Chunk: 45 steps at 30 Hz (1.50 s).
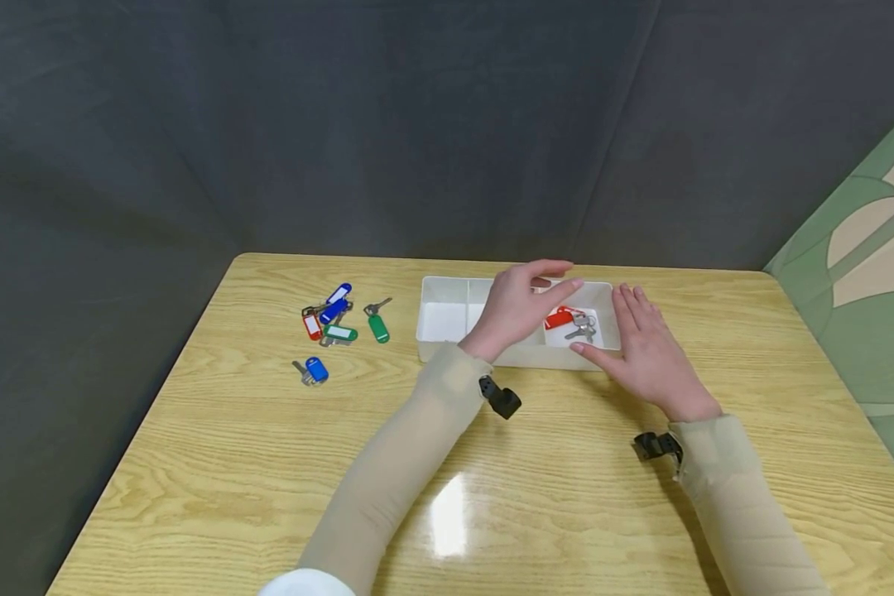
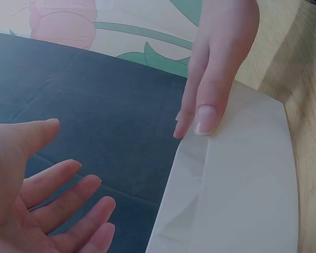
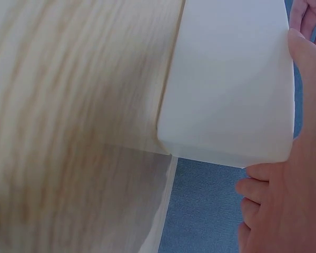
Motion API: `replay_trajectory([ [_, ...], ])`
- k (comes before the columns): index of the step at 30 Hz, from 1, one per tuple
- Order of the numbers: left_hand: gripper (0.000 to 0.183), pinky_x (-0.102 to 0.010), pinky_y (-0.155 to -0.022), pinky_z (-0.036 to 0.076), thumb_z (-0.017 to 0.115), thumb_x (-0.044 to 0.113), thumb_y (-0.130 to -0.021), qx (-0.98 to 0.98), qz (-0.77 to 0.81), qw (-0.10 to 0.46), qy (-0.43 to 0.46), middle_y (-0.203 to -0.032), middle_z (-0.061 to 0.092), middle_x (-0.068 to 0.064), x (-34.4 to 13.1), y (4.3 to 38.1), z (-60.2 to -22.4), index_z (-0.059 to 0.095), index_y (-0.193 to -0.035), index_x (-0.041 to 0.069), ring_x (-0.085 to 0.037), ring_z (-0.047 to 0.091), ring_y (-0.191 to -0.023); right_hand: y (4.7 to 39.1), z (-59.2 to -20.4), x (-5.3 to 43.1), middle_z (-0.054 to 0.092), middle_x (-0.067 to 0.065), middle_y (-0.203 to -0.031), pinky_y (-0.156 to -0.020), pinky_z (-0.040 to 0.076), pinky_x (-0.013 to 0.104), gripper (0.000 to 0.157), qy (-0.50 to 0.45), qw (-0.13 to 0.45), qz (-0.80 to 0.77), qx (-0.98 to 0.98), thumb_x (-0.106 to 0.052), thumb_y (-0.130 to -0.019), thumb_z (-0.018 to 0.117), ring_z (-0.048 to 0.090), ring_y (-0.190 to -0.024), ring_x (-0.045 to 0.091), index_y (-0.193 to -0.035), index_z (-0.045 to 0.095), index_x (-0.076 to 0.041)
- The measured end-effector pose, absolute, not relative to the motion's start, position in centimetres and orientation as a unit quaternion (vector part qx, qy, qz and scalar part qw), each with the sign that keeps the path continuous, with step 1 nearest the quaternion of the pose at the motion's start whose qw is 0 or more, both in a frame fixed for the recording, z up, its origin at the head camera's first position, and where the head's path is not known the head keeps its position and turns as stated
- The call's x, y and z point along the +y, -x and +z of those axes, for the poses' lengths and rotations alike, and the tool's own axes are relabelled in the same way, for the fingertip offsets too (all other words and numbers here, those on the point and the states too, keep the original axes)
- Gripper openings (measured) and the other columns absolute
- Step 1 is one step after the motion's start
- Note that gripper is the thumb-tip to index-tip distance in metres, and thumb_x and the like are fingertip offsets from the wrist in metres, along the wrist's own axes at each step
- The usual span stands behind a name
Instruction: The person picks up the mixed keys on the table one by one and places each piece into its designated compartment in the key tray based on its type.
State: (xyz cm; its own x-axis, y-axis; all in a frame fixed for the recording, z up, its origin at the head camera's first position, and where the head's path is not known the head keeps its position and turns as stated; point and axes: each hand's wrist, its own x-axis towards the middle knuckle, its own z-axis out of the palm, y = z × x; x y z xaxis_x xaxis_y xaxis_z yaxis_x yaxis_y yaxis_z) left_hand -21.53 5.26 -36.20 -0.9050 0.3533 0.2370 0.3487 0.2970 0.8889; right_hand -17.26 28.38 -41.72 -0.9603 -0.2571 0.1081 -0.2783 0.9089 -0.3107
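Tray (image 2: 247,174) close-up in both wrist views

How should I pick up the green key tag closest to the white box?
Probably pinch the green tag by its long edges, coming from the near side of the table. It's flat, its rounded end points toward that side, and its key points away. The bunched tags lie to its left.

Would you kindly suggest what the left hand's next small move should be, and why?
I'd suggest the left hand perhaps reach for the red plastic key tag on the wooden table: the hand appears empty, and red-tagged metal keys already lie in the right compartment of the long white plastic box.
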Motion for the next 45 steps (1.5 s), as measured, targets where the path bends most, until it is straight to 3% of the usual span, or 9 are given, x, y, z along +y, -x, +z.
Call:
replay_trajectory([
  [24, 0.043, -0.025, -0.093, 0.048, 0.068, 0.039, -0.099, 0.798, 0.564, -0.016, -0.210, -0.133, 0.065, 0.003, 1.9, 20.7, -35.4, 0.066, -0.136, 0.018, -0.010, 0.060, -0.111, 17.3, -41.9, 28.4, 0.008, 0.029, -0.165, -0.121, 0.000, 0.053, 0.107, -0.136, 0.036, 0.174, -0.975, -0.064, -0.095, 0.058, -0.002, -0.153, 0.040, -0.160, 0.007, 0.006],
  [30, 0.042, -0.031, -0.098, 0.047, 0.069, 0.039, -0.099, 0.795, 0.569, -0.026, -0.208, -0.131, 0.065, 0.006, 0.9, 20.3, -35.3, 0.067, -0.135, 0.019, -0.008, 0.060, -0.110, 17.3, -42.0, 28.5, 0.008, 0.029, -0.165, -0.121, -0.001, 0.052, 0.108, -0.137, 0.039, 0.172, -0.975, -0.064, -0.095, 0.058, -0.002, -0.153, 0.040, -0.160, 0.007, 0.005],
  [36, 0.042, -0.026, -0.098, 0.044, 0.070, 0.039, -0.098, 0.795, 0.570, -0.036, -0.205, -0.129, 0.065, 0.010, 0.0, 20.2, -35.3, 0.067, -0.135, 0.019, -0.008, 0.061, -0.110, 17.3, -42.0, 28.6, 0.009, 0.028, -0.165, -0.121, 0.000, 0.052, 0.108, -0.135, 0.039, 0.169, -0.975, -0.065, -0.095, 0.057, -0.002, -0.153, 0.040, -0.160, 0.008, 0.006],
  [45, 0.041, -0.034, -0.103, 0.044, 0.069, 0.035, -0.099, 0.789, 0.577, -0.050, -0.203, -0.133, 0.063, 0.011, -1.7, 19.7, -35.4, 0.066, -0.136, 0.017, -0.010, 0.059, -0.115, 17.3, -41.9, 28.4, 0.009, 0.028, -0.165, -0.121, 0.000, 0.051, 0.108, -0.132, 0.040, 0.167, -0.976, -0.066, -0.095, 0.057, -0.002, -0.153, 0.039, -0.160, 0.008, 0.005],
])
